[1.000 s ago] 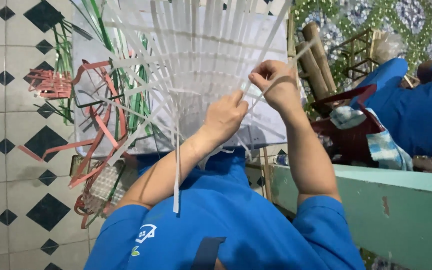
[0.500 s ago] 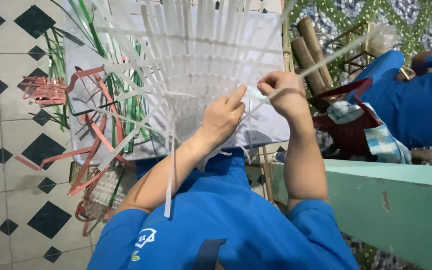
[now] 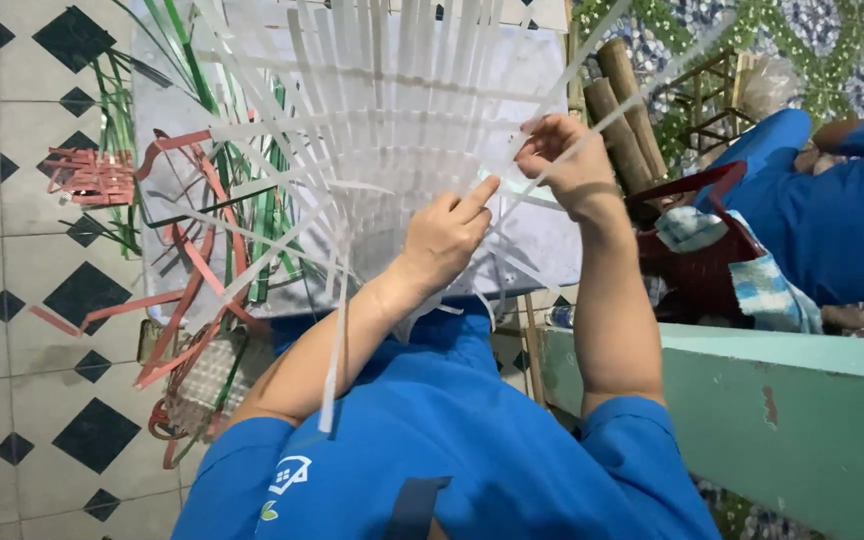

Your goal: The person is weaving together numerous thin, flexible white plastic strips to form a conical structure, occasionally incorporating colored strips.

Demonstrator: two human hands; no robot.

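Over worktop's right edge: my right hand (image 3: pixel 570 160) now lifting higher, pinching white strip (image 3: pixel 592 125) taut; my left hand (image 3: pixel 449 235) pressing white woven panel (image 3: pixel 392 130), fingers loosely curled, steadying weave.

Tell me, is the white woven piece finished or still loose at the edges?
Unfinished: the white woven piece has loose strips sticking out unwoven around both hands.

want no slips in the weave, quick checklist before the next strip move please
1. Left hand resting on the white weave: ok.
2. Right hand pinching a white strip: ok.
3. Strip running free up to the right: ok.
4. Loose end hanging over the arm: not ok.
5. Red strips lying apart on the left: ok.
6. Strip passing over or under correctly: cannot tell.
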